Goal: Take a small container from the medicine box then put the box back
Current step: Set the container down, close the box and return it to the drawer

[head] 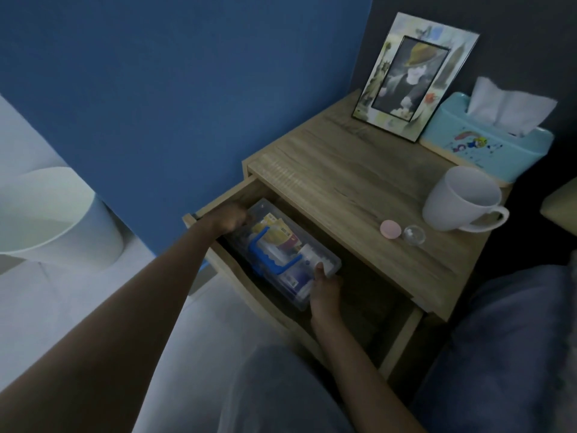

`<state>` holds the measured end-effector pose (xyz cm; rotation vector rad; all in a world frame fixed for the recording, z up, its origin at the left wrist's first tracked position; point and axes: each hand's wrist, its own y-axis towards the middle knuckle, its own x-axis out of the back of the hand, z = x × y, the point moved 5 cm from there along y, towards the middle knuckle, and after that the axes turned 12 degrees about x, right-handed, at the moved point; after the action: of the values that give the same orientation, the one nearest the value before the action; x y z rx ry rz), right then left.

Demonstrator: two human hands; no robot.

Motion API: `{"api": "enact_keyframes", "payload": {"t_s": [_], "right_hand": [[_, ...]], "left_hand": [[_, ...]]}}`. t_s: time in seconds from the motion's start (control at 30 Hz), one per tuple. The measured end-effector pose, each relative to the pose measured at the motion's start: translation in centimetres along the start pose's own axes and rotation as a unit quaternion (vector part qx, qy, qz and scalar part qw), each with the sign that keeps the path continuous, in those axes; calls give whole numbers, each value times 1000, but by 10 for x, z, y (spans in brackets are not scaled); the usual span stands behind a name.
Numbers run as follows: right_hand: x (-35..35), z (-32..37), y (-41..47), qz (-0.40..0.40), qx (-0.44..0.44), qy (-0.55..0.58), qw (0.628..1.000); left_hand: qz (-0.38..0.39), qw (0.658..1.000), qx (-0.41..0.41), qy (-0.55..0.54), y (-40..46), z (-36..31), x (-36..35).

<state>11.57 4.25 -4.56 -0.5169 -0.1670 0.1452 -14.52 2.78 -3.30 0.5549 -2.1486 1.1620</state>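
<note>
Blue wall and dim light framed a wooden bedside bench whose top drawer stood pulled open. Inside it lay the clear plastic medicine box with its blue handle, packed with cartons and bottles. A person held the box at both ends: the left hand gripped the far end, fingers curled down over the rim, while the right hand clasped the near end, its thumb pressed on the lid and its other fingers wrapped underneath, out of view. The two-ended hold looked chosen to keep the long, loaded box level inside the narrow drawer.

Beyond the fingers of the right hand, on the bench top, sat a small clear container with a pink lid lying just beside it, the two nearly touching. Their place there suggested the container had already been taken out, and that the box was being set back in the drawer, though a lift out could not be ruled out from this single view.

Farther from the fingers stood a white mug, handle turned toward the person, a light blue tissue box and a picture frame leaning against the dark wall. A pale waste bin stood on the floor well to the left of the left hand. The drawer remained to be pushed shut.
</note>
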Motion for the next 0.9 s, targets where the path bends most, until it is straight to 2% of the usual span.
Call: {"api": "enact_keyframes", "payload": {"t_s": [0.1, 0.17, 0.23, 0.33, 0.43, 0.5, 0.57, 0.63, 0.7, 0.9], "right_hand": [[3, 12, -10, 43, 16, -21, 999], [9, 21, -22, 61, 41, -50, 996], [16, 36, -39, 96, 121, -93, 984], [18, 70, -62, 186, 279, -128, 933], [7, 109, -46, 212, 415, -262, 845], [-4, 126, -23, 220, 451, -374, 780], [-12, 131, 3, 226, 443, -453, 739], [-18, 127, 23, 238, 421, -513, 709], [-20, 120, 35, 252, 393, -533, 705], [-17, 107, 43, 244, 411, -539, 693]], "left_hand": [[-11, 1000, -18, -19, -17, -6, 3], [-39, 993, -40, -107, -32, -8, 7], [-92, 973, -67, -200, -56, -10, 12], [-222, 935, -123, -247, -98, -2, 15], [-303, 913, -95, -255, -130, 19, 4], [-301, 907, -50, -290, -140, 31, -11], [-268, 899, 5, -346, -143, 42, -26], [-200, 892, 40, -403, -141, 47, -42], [-149, 884, 38, -442, -137, 45, -51], [-139, 886, -2, -443, -124, 42, -55]]}}
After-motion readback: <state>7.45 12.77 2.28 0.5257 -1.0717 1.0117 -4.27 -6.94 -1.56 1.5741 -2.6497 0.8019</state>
